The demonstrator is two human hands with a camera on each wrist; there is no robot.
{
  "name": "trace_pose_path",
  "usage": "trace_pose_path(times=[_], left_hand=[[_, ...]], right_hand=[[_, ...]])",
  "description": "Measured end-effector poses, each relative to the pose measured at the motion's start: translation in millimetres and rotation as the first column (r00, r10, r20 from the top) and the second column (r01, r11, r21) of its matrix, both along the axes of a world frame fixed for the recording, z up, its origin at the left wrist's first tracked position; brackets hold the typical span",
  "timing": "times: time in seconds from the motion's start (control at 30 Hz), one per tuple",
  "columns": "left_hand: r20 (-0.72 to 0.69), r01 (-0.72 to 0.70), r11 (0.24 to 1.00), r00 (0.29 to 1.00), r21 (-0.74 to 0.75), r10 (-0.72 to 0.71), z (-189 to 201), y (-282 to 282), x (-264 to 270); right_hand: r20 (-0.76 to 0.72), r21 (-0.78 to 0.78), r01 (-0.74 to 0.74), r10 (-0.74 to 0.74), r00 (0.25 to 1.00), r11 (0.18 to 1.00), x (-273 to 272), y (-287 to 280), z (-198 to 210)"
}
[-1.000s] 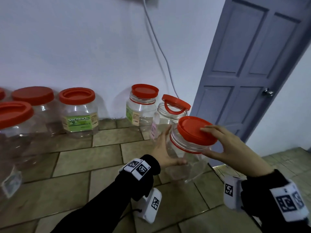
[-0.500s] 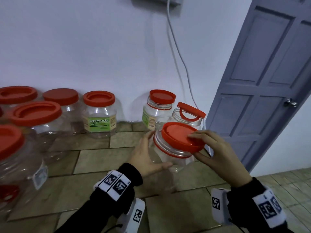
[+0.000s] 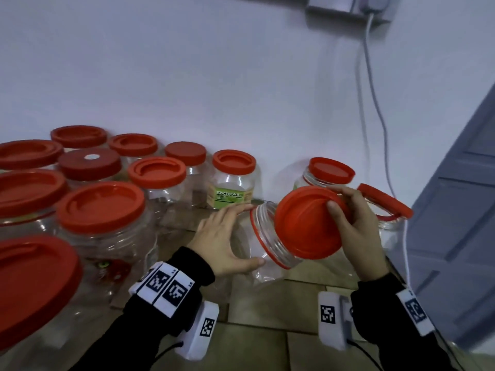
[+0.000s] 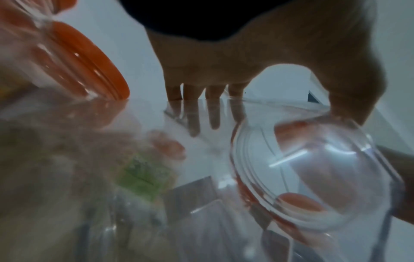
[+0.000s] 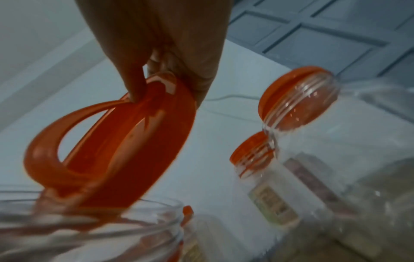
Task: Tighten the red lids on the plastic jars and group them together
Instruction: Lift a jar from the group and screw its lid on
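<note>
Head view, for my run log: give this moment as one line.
left hand: holds clear jar, tilted | right hand: grips its red lid | grouped jars: to the left | step: tightening

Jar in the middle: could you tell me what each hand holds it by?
The left hand cradles the clear jar by its body; the right hand pinches its red lid at the rim.

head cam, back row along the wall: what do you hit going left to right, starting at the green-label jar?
Green-label jar → left hand → held jar → its red lid → right hand → jar with a handle on its lid → white cable → grey door.
</note>
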State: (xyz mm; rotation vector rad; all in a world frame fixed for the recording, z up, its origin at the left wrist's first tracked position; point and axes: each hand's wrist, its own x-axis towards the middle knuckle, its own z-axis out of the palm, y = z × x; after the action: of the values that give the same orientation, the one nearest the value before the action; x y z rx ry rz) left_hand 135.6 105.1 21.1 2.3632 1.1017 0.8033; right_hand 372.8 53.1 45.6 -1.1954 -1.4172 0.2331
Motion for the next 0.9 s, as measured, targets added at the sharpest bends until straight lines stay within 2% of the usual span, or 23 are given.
trace_pose_path(times=[0.2,0.3,0.4,0.53,0.63,0.8,0.9], left_hand=[[-0.040,0.053,0.998,0.998,-0.025,-0.054,-5,1,-14],[-0.068,0.060,0.997,0.996,-0.052,-0.063,-6,-1,-13],[-0.032,0.073,0.993,0.997,-0.096,-0.077,-7,1,-13],[0.027,0.124,0.988,0.992,-0.095,-0.122,-8,2,-11],[0.020,0.138,0.987,0.990,-0.079,-0.137,-7,3,-8],[0.014,0.154,0.985,0.988,-0.072,-0.153,-6,4,-2],[0.002,0.159,0.985,0.987,-0.061,-0.159,-6,4,1]], right_hand=[[-0.225,-0.266,-0.138,0.077,0.971,0.954,-13,39,-34],[-0.235,-0.292,-0.178,0.110,0.966,0.940,-20,44,-37],[-0.239,-0.281,-0.225,0.159,0.958,0.933,-26,42,-35],[-0.201,-0.268,-0.243,0.193,0.961,0.932,-31,37,-34],[-0.164,-0.248,-0.218,0.181,0.970,0.944,-29,35,-35],[0.063,-0.206,-0.131,0.147,0.987,0.970,-26,31,-39],[0.128,-0.204,-0.069,0.097,0.987,0.977,-27,29,-39]])
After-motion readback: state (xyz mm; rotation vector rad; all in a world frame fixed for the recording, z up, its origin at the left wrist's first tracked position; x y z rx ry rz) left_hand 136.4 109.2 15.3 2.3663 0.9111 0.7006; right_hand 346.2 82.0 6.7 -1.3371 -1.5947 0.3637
